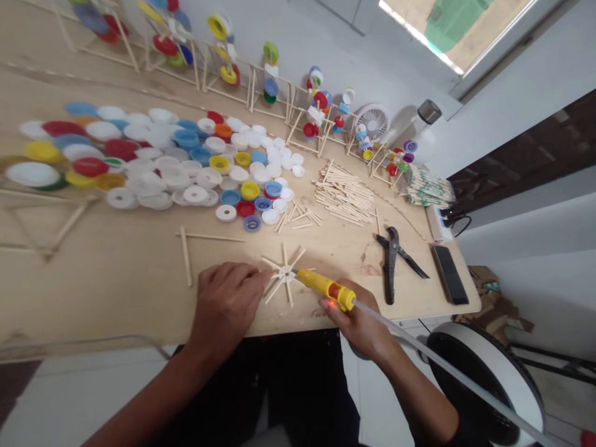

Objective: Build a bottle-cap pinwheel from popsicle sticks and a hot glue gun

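My right hand (363,320) is wrapped round a yellow hot glue gun (321,284), with a long clear glue stick (419,344) trailing from its back end. A small red light glows near my thumb. The gun's nozzle points at the centre of a star of short wooden sticks (287,292) lying on the table, its spokes joined round a small white hub. My left hand (230,298) rests on the table at the star's left side, fingers together and closed on the end of one spoke. The exact fingertip contact is partly hidden.
Many bottle caps (174,174) lie left of centre, with piles of cut sticks (344,195) beside them. Stick frames bearing caps (272,84) line the back. Pliers-like cutters (392,261) and a phone (449,275) lie right. Two loose sticks (209,237) sit behind my left hand.
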A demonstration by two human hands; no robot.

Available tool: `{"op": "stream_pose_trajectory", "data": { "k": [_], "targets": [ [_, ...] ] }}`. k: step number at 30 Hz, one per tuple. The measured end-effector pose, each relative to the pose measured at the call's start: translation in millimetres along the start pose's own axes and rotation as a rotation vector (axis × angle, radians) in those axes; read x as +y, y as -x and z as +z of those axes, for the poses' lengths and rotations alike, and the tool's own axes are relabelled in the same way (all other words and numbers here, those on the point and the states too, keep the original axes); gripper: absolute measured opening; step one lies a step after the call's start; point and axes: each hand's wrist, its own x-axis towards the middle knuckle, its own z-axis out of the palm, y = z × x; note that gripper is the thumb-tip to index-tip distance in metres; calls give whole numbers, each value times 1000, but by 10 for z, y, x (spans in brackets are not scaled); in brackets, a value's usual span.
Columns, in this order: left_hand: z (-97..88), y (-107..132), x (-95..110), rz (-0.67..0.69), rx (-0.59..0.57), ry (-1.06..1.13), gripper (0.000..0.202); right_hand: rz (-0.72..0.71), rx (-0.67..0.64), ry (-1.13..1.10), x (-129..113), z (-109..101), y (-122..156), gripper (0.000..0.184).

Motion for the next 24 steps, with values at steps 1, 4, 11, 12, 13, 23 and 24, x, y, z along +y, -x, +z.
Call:
{"op": "stream_pose_trajectory", "data": {
  "k": [1,4,11,12,13,23,24],
  "targets": [
    [-1,1,-1,-2,-1,3,24,0,2,0,6,1,5,28],
    [2,5,-5,-2,-5,1,25,-2,1,-8,15,0,15,29],
    [3,3,-6,-12,-13,10,25,-10,-14,2,6,-16,35,31],
    [2,1,-5,-2,-8,7,25,-11,-17,2,8,-16,39,31],
    [2,0,-4,10,1,3,25,-14,-21,4,10,-14,43,31],
    [23,10,-4,-28,-9,27,25,-24,-47,30,18,-14,76,31],
    [24,11,-7,-35,-14,29,25,-24,-44,27,18,-15,78,31]
  ]
}}
